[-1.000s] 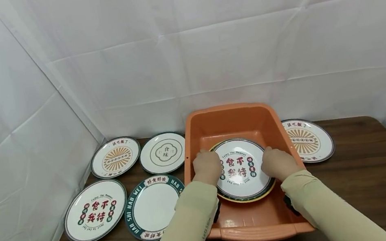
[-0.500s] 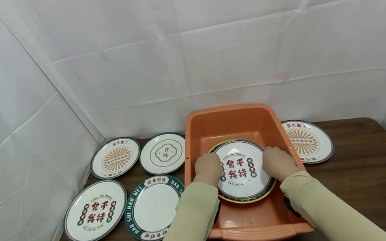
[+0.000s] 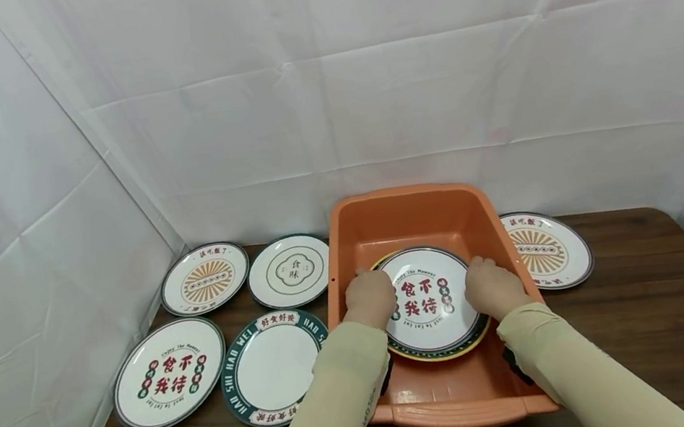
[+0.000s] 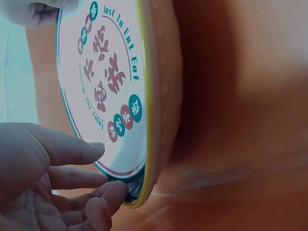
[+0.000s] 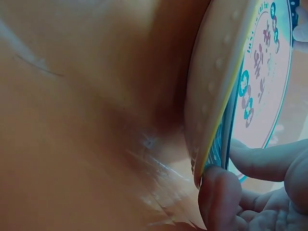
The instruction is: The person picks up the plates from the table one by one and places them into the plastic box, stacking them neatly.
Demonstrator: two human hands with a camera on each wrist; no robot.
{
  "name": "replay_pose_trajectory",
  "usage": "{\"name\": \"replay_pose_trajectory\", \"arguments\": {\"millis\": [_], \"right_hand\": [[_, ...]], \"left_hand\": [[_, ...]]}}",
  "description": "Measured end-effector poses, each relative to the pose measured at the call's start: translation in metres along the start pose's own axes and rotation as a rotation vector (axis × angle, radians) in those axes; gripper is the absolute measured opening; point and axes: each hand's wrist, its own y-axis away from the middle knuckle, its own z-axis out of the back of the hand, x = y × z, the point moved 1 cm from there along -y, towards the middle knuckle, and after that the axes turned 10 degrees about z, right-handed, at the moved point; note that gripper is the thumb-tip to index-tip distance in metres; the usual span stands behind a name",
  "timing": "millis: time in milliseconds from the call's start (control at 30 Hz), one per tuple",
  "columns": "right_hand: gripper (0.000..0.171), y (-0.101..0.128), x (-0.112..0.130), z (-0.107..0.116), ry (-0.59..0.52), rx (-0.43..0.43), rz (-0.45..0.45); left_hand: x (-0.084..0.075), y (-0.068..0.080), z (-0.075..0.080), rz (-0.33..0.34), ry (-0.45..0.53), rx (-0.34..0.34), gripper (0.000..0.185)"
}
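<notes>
A stack of plates lies in an orange plastic tub (image 3: 398, 195). The top plate (image 3: 427, 298) is white with red characters; a green rim and a yellow rim show beneath it. My left hand (image 3: 368, 299) grips the stack's left edge and my right hand (image 3: 492, 287) grips its right edge. In the left wrist view, the fingers (image 4: 91, 190) curl round the rim of the top plate (image 4: 106, 77). The right wrist view shows a thumb (image 5: 219, 197) under the yellow-rimmed bottom plate (image 5: 211, 96) and a finger on top. The tub floor (image 5: 86, 106) lies just below.
Four plates lie on the brown table (image 3: 658, 315) left of the tub: a sunburst plate (image 3: 204, 278), a cream plate (image 3: 289, 270), a red-character plate (image 3: 169, 373) and a green-rimmed plate (image 3: 270, 368). Another sunburst plate (image 3: 546, 247) lies to the right. White cloth walls stand behind and on the left.
Both hands keep their hold on the stack in the tub; it has barely shifted, perhaps a touch to the right.
</notes>
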Motion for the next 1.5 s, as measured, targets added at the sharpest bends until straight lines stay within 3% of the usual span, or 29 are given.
{"name": "replay_pose_trajectory", "arguments": {"millis": [200, 533, 1500], "right_hand": [[0.031, -0.0006, -0.0003, -0.0013, 0.009, 0.027, -0.009], [0.023, -0.0015, -0.0012, -0.0019, -0.024, 0.021, -0.027], [0.014, 0.0011, -0.002, -0.0016, -0.06, 0.007, 0.038]], "left_hand": [[-0.0004, -0.0008, -0.002, 0.006, -0.038, 0.028, 0.034], [-0.0014, -0.0012, -0.0038, 0.017, -0.046, 0.032, 0.036], [-0.0006, 0.0019, 0.0002, -0.007, -0.051, 0.031, 0.031]]}}
